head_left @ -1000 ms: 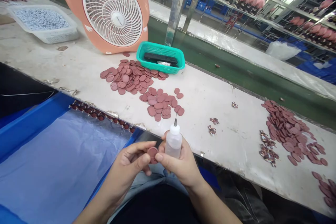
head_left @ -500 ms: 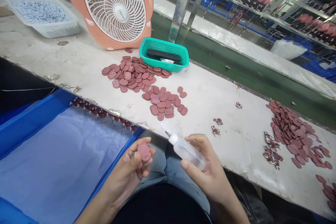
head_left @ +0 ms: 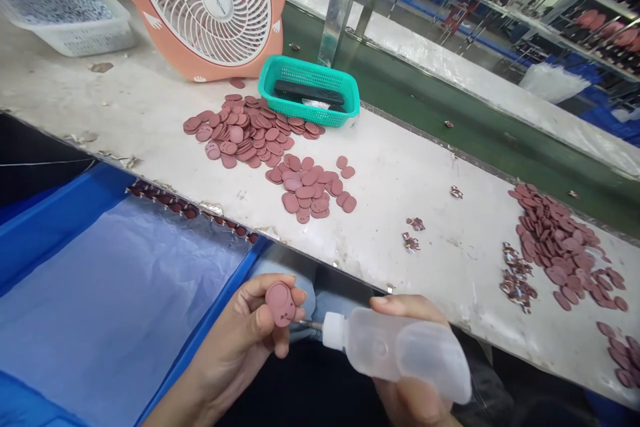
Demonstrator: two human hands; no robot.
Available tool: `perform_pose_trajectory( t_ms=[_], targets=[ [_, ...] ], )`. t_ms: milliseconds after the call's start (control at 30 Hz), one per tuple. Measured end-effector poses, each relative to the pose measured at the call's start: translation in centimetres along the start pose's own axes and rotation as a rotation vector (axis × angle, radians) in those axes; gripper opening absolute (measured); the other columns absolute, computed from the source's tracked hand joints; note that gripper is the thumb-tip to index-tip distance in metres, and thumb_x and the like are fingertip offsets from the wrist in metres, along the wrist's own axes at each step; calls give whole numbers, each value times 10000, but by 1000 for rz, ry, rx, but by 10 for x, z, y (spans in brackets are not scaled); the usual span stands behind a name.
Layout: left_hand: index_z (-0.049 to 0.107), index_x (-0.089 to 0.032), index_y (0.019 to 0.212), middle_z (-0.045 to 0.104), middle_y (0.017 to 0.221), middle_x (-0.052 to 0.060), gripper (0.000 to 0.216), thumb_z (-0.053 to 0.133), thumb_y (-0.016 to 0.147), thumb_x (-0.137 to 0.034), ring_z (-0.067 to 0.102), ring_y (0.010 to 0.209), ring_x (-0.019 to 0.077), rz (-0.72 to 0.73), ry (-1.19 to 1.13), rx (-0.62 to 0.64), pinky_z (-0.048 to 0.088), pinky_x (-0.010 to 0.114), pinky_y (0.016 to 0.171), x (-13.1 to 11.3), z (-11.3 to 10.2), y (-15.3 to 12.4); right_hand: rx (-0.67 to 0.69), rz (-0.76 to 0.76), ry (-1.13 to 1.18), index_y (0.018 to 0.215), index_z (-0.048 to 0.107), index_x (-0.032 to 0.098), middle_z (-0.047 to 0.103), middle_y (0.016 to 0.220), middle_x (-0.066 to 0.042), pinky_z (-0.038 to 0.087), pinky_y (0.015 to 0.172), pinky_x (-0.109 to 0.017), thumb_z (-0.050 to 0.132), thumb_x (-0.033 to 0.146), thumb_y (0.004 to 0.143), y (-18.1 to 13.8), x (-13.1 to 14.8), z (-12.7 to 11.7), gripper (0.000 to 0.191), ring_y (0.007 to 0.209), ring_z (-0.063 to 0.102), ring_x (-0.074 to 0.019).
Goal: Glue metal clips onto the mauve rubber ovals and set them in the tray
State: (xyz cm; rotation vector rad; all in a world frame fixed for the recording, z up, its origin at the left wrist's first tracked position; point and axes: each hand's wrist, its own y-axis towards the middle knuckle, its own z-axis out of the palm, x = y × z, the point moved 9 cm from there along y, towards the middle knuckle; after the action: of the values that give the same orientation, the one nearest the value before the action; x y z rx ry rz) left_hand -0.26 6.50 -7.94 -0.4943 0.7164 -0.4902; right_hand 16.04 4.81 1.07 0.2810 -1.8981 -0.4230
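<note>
Between the thumb and fingers of my left hand [head_left: 250,323] is a flat, oval reddish-brown piece [head_left: 279,301] with small dark holes near its lower edge. My right hand [head_left: 413,353] is wrapped around a translucent squeeze bottle [head_left: 400,350] with a white cap, lying almost level. Its thin metal nozzle tip [head_left: 307,324] points left and meets the lower edge of the oval piece, by the holes. Both hands are over my lap, in front of the table edge. Piles of similar oval pieces [head_left: 313,187] lie on the table [head_left: 380,180] beyond.
An orange fan [head_left: 217,3] stands behind a green basket [head_left: 310,90] holding a dark object. Small figure-like parts [head_left: 517,277] lie beside another pile of ovals [head_left: 560,240] at right. A lined blue bin [head_left: 125,293] is at lower left, a white tub [head_left: 75,13] at far left.
My right hand has lowered the bottle and turned it level, bringing its nozzle to the oval piece. My left hand still holds that piece. An arm now shows at the top left.
</note>
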Motion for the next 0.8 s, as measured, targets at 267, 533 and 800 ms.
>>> perform_pose_trajectory(
  t_ms=[267,533,800],
  targets=[
    [820,-239,806,784,731,3,450,982,438,-442,698,648,137,7,26,-53,486,140,453,-5,8,-7,-141,125,258,1120,677,282,496,573,26,296,329,-296,606,615,894,6,-6,-11,409,375,414,-138],
    [823,-249,831,804,764,21,424,975,483,-436,719,663,151,29,31,-9,497,137,452,-1,1,-1,-113,180,242,1120,676,275,459,540,41,267,313,-281,589,593,914,3,-9,-10,389,339,358,-117],
    [823,-244,813,791,728,15,425,978,467,-436,716,664,150,20,51,-62,496,136,455,-2,2,-6,-82,181,292,1138,686,315,500,532,36,260,315,-274,615,572,903,9,-4,-7,355,326,372,-122]
  ],
)
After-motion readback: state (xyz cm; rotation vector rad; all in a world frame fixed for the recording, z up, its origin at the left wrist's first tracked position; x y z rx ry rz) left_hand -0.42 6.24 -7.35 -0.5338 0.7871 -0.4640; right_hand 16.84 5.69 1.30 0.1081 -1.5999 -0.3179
